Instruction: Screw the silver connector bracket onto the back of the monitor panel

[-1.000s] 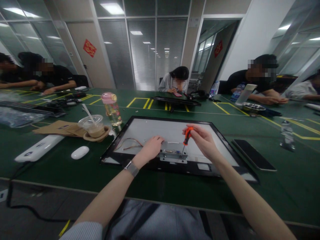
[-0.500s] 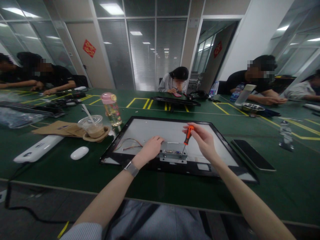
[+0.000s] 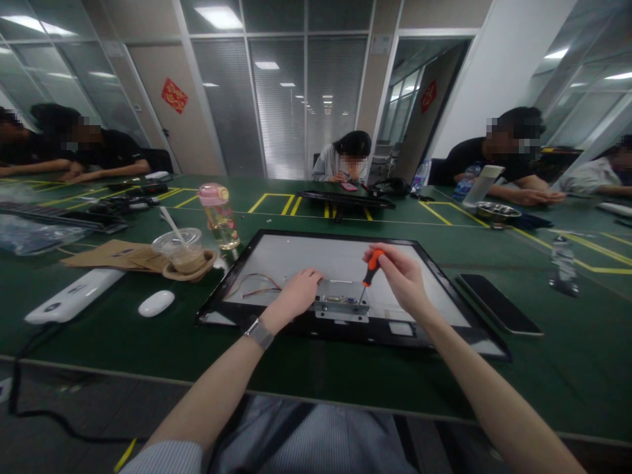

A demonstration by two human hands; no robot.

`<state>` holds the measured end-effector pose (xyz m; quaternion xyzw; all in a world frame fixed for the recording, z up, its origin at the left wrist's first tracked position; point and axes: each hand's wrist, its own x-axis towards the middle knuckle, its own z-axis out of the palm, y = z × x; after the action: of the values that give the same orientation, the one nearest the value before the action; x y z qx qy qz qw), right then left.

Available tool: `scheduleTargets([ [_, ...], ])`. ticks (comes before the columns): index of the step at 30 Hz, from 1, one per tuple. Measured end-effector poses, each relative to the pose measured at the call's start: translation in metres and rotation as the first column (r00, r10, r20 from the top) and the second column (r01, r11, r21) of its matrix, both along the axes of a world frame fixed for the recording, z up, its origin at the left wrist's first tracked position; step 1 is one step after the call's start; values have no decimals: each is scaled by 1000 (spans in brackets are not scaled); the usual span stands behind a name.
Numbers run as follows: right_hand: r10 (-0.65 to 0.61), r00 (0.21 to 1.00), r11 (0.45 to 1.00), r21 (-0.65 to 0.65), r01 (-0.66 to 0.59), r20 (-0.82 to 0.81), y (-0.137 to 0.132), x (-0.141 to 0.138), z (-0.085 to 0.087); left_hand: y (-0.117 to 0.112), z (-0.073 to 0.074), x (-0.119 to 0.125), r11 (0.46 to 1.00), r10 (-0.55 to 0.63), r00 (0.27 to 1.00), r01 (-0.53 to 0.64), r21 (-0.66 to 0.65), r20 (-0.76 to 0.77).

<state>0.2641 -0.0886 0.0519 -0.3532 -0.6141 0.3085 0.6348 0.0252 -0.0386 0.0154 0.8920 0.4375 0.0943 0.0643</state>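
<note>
A black-framed display panel [image 3: 296, 255] lies with its pale back facing up on the green table. Near its front edge stands a metal bracket [image 3: 342, 315] with video ports [image 3: 340, 299] along its face. My left hand [image 3: 300, 291] is closed at the bracket's left end, its thumb hidden. My right hand [image 3: 402, 273] grips an orange and black screwdriver [image 3: 372, 266] by the handle. The screwdriver leans slightly, and its tip points down at the bracket's right end; whether it touches a screw is too small to tell. Thin wires [image 3: 257, 286] lie on the panel left of my left hand.
Left of the panel are a white earbud case [image 3: 157, 303], a white power strip [image 3: 74, 296], an iced-drink cup [image 3: 184, 253] and a pink-lidded bottle [image 3: 220, 214]. A black phone [image 3: 498, 304] lies to the right. Several people sit across the table.
Both hands stay in nearly the same place. The screwdriver handle has turned or tilted very slightly in my right hand, and the whole view has shifted a little.
</note>
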Motion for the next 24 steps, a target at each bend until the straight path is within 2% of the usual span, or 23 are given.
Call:
scheduleTargets([
  [7,-75,997,996,47,75,1,-2,-3,5,-1,1,0,1000,4,1000,-4,-4,7],
  [10,-98,995,993,73,96,21,-1,-1,4,-1,2,0,1000,14,1000,-14,-14,6],
  [13,-112,993,993,45,110,41,1,2,0,-1,3,0,1000,8,1000,-8,-16,-3],
  [24,1,999,1000,26,0,-32,5,3,-2,-1,3,0,1000,6,1000,-6,-8,-10],
])
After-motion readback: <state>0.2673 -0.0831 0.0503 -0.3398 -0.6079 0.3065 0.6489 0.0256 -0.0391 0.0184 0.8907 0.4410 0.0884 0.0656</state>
